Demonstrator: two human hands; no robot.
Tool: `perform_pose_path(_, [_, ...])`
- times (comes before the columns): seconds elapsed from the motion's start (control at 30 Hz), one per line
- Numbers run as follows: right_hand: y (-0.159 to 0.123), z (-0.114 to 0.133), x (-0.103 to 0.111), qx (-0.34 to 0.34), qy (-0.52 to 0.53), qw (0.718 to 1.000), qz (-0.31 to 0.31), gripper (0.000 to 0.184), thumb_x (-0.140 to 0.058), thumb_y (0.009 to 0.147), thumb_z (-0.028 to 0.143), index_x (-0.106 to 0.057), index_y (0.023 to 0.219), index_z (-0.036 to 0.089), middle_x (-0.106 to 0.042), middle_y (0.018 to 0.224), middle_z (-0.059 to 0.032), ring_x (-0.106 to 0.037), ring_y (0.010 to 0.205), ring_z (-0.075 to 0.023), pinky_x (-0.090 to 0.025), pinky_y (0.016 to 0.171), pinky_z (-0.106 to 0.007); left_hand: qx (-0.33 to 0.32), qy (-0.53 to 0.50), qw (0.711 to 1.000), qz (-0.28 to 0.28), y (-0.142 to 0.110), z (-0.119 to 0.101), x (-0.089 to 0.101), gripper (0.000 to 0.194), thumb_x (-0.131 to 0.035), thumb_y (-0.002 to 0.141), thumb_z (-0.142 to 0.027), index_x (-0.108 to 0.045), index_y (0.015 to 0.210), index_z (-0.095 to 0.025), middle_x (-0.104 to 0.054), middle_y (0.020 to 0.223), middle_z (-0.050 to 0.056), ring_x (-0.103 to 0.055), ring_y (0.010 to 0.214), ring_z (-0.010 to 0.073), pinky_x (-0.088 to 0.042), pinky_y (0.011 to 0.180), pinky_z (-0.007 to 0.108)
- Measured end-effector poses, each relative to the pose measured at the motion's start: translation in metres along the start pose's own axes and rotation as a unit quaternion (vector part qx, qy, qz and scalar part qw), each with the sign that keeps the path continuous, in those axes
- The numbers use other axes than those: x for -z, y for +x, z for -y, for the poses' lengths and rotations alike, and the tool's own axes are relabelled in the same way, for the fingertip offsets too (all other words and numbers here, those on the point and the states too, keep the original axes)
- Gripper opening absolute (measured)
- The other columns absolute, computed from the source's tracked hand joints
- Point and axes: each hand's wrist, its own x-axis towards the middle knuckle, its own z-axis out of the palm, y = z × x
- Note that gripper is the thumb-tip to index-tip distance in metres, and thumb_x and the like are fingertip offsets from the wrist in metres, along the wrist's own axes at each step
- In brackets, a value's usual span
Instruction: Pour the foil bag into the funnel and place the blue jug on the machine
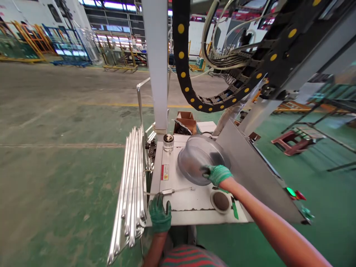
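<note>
Honestly, your right hand (218,174) pinching rim of metal bowl (198,159), tilted. Looks thin, light, slick, so grip rim firmly. Left hand (160,215) flat, holding nothing, on worktable (189,207) edge.

Surface: white machine table (183,207)
On it: jar (168,142), metal bowl (198,157), thin rod (171,191), round lid (220,201), green knife (234,208)

Green knit gloves on both hands, left (159,216), right (218,174); red-and-green striped shirt (191,257).

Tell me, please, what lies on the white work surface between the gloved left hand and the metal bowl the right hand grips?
In the head view, a thin metal rod lies across the white surface between the left hand and the metal bowl.
</note>
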Motion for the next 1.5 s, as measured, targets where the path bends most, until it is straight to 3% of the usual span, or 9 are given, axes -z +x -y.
perform_pose_path(0.1, [-0.003,0.007,0.0,0.019,-0.024,0.999,0.014,0.034,-0.056,0.108,0.033,-0.074,0.136,0.027,-0.078,0.122,-0.0109,-0.074,0.116,-0.0332,-0.055,0.101,-0.04,0.009,0.0,1.0,-0.002,0.0,-0.001,0.001,0.052,-0.058,0.103,-0.025,-0.05,0.152,-0.008,-0.071,0.13,0.02,-0.065,0.12,0.0342,-0.051,0.107,0.056])
perform_pose_path(0.23, [-0.031,0.02,-0.037,0.175,-0.14,0.974,0.022,0.043,-0.046,0.105,0.014,-0.071,0.139,0.023,-0.077,0.114,-0.0143,-0.074,0.109,-0.037,-0.059,0.092,-0.049,0.017,-0.003,1.0,0.012,0.003,-0.004,0.004,0.051,-0.058,0.103,-0.023,-0.049,0.151,-0.01,-0.071,0.129,0.02,-0.066,0.12,0.0348,-0.053,0.105,0.058])
perform_pose_path(0.37, [-0.043,0.025,-0.057,0.231,-0.18,0.956,0.005,0.053,-0.05,0.097,0.005,-0.065,0.146,0.02,-0.075,0.111,-0.0154,-0.074,0.108,-0.0346,-0.059,0.09,-0.047,0.018,-0.002,1.0,0.008,0.004,-0.005,0.005,0.053,-0.058,0.103,-0.024,-0.049,0.153,-0.011,-0.071,0.131,0.02,-0.066,0.119,0.0335,-0.053,0.106,0.057])
perform_pose_path(0.63, [-0.037,0.018,-0.039,0.2,-0.161,0.966,0.027,0.045,-0.044,0.107,0.014,-0.068,0.143,0.024,-0.076,0.117,-0.0127,-0.074,0.11,-0.0347,-0.058,0.093,-0.047,0.05,-0.027,0.998,0.022,-0.005,-0.003,0.0,0.047,-0.06,0.102,-0.025,-0.055,0.148,-0.017,-0.07,0.136,0.017,-0.068,0.122,0.033,-0.053,0.109,0.059])
perform_pose_path(1.07, [-0.038,0.002,-0.048,0.191,-0.131,0.973,0.001,0.043,-0.045,0.107,0.019,-0.07,0.141,0.026,-0.077,0.121,-0.0105,-0.074,0.11,-0.0354,-0.057,0.096,-0.048,0.03,-0.002,0.999,0.021,-0.003,-0.001,0.001,0.044,-0.059,0.103,-0.025,-0.056,0.145,-0.014,-0.071,0.133,0.019,-0.07,0.119,0.0332,-0.058,0.106,0.059])
perform_pose_path(1.23, [-0.038,-0.001,-0.042,0.172,-0.098,0.98,-0.007,0.035,-0.045,0.109,0.023,-0.078,0.122,0.021,-0.078,0.117,-0.0108,-0.075,0.11,-0.0364,-0.059,0.097,-0.047,0.014,0.0,1.0,0.002,0.001,-0.001,0.002,0.043,-0.058,0.104,-0.026,-0.056,0.144,-0.01,-0.072,0.128,0.02,-0.069,0.116,0.0339,-0.057,0.104,0.059])
perform_pose_path(1.37, [-0.037,-0.003,-0.027,0.118,-0.035,0.992,-0.029,0.035,-0.053,0.108,0.024,-0.077,0.133,0.025,-0.076,0.124,-0.011,-0.073,0.118,-0.0362,-0.056,0.106,-0.046,0.011,0.011,1.0,0.003,0.003,-0.002,0.003,0.04,-0.057,0.104,-0.026,-0.058,0.14,-0.009,-0.073,0.126,0.019,-0.068,0.116,0.0324,-0.054,0.106,0.055])
perform_pose_path(1.5, [-0.042,-0.018,-0.001,0.019,-0.029,0.999,-0.032,0.036,-0.064,0.105,0.032,-0.074,0.139,0.027,-0.073,0.13,-0.009,-0.071,0.122,-0.0362,-0.057,0.108,-0.044,0.008,0.016,1.0,-0.003,0.006,-0.006,0.006,0.037,-0.056,0.105,-0.026,-0.061,0.136,-0.007,-0.073,0.126,0.019,-0.066,0.118,0.0317,-0.049,0.109,0.052])
